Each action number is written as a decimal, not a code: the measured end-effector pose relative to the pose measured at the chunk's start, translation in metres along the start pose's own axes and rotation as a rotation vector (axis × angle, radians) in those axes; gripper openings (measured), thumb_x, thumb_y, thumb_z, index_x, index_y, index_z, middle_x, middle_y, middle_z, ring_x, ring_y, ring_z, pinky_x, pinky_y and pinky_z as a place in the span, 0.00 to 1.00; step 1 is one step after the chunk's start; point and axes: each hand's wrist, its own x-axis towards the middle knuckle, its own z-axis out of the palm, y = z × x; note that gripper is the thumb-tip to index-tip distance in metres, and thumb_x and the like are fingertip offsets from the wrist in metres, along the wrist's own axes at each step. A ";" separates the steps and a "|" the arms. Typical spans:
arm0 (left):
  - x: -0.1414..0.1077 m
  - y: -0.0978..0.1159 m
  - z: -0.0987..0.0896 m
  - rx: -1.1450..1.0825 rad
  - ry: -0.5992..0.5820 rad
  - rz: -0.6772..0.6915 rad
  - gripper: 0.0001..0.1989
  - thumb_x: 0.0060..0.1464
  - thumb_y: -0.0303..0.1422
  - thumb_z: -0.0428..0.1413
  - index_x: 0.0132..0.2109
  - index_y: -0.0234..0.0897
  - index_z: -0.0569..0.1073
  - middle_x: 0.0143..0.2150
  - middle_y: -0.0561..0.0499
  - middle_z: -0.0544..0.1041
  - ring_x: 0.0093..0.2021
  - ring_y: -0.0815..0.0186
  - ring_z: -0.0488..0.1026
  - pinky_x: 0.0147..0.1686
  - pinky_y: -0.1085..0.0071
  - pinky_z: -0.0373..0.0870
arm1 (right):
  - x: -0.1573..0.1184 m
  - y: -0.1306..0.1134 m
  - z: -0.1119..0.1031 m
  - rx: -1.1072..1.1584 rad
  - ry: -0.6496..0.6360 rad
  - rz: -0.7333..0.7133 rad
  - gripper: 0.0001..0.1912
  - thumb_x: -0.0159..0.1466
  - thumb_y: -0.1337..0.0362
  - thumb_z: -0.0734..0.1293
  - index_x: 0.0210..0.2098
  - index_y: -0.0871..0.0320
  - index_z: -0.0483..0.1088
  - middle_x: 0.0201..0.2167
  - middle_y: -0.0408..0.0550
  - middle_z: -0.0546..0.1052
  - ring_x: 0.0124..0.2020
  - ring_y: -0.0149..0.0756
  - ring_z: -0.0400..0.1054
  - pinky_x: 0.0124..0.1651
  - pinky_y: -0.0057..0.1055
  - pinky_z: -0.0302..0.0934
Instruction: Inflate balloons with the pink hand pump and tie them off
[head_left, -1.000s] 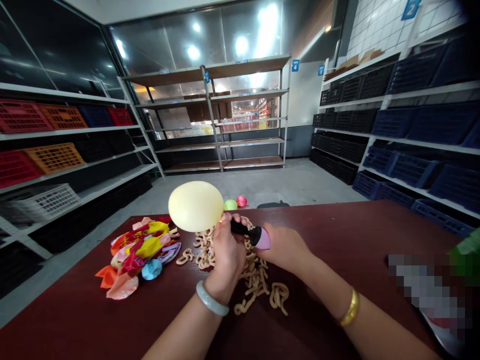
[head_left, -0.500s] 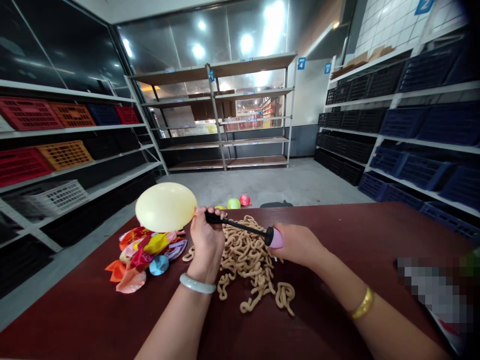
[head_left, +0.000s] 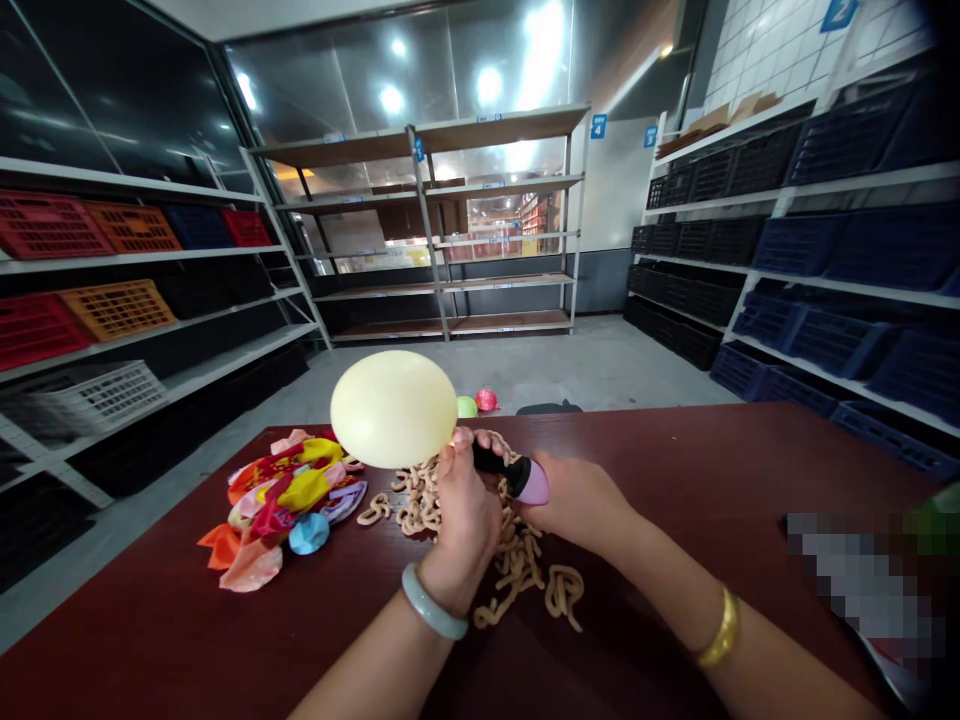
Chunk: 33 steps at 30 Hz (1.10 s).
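Note:
A pale yellow balloon (head_left: 394,408), round and inflated, sits on the end of a black hand pump (head_left: 489,460). My left hand (head_left: 466,495) is closed around the balloon's neck and the pump's black barrel. The pump's purple handle (head_left: 535,482) is gripped in my right hand (head_left: 581,500), close to the left one, with the rod pushed in. Beneath both hands lies a heap of tan, rope-like twisted pieces (head_left: 517,560), partly hidden by my left hand. Left of it is a pile of limp balloons (head_left: 289,500) in orange, pink, yellow, purple and blue.
The dark red table (head_left: 675,500) carries a blurred-out packet (head_left: 862,590) at the right. Beyond its far edge, green (head_left: 466,406) and pink (head_left: 487,400) balls or balloons show. Metal shelves (head_left: 442,290) stand behind, and crates (head_left: 124,308) fill racks at the sides.
The pump has shortened: my left hand, with the balloon, has moved right toward my right hand, and the rod that showed between them has gone in. The view has shifted slightly.

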 end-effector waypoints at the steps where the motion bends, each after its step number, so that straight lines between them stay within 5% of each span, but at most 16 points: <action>1: 0.002 0.004 -0.001 0.002 -0.004 0.007 0.09 0.56 0.33 0.57 0.33 0.37 0.64 0.29 0.54 0.65 0.28 0.70 0.65 0.30 0.72 0.65 | 0.000 0.000 0.000 -0.001 0.004 -0.003 0.18 0.57 0.47 0.63 0.38 0.53 0.65 0.32 0.46 0.78 0.33 0.44 0.73 0.28 0.31 0.49; 9: 0.046 0.044 -0.031 -0.013 0.086 0.151 0.07 0.54 0.29 0.56 0.32 0.38 0.64 0.26 0.54 0.65 0.27 0.68 0.66 0.27 0.70 0.65 | 0.007 0.013 -0.003 -0.090 0.004 -0.053 0.19 0.57 0.46 0.63 0.38 0.53 0.66 0.34 0.48 0.78 0.36 0.45 0.73 0.31 0.32 0.53; 14: 0.057 0.048 -0.041 -0.032 0.095 0.114 0.05 0.53 0.30 0.58 0.33 0.36 0.67 0.28 0.52 0.69 0.28 0.69 0.67 0.26 0.73 0.64 | 0.007 0.019 -0.003 -0.068 -0.065 -0.053 0.19 0.56 0.46 0.64 0.39 0.53 0.67 0.34 0.47 0.78 0.34 0.43 0.73 0.30 0.31 0.52; 18: 0.046 0.030 -0.037 -0.034 0.112 0.036 0.07 0.52 0.32 0.59 0.35 0.34 0.68 0.34 0.49 0.73 0.35 0.66 0.72 0.32 0.71 0.68 | 0.006 0.022 -0.003 -0.040 -0.089 -0.062 0.18 0.53 0.48 0.67 0.37 0.52 0.68 0.34 0.46 0.79 0.34 0.43 0.73 0.28 0.30 0.50; 25: 0.005 -0.015 -0.014 0.032 0.020 -0.044 0.10 0.56 0.37 0.57 0.35 0.36 0.66 0.30 0.51 0.71 0.30 0.67 0.70 0.33 0.67 0.69 | 0.003 0.013 -0.009 0.020 -0.096 -0.025 0.18 0.54 0.49 0.66 0.38 0.54 0.68 0.34 0.47 0.79 0.35 0.44 0.74 0.29 0.30 0.51; 33: 0.010 0.007 0.001 0.040 -0.058 0.019 0.10 0.57 0.34 0.56 0.32 0.36 0.64 0.28 0.53 0.64 0.27 0.70 0.65 0.28 0.73 0.65 | 0.001 0.000 -0.008 0.095 -0.044 0.004 0.20 0.53 0.47 0.66 0.40 0.53 0.68 0.35 0.46 0.78 0.35 0.44 0.73 0.28 0.30 0.50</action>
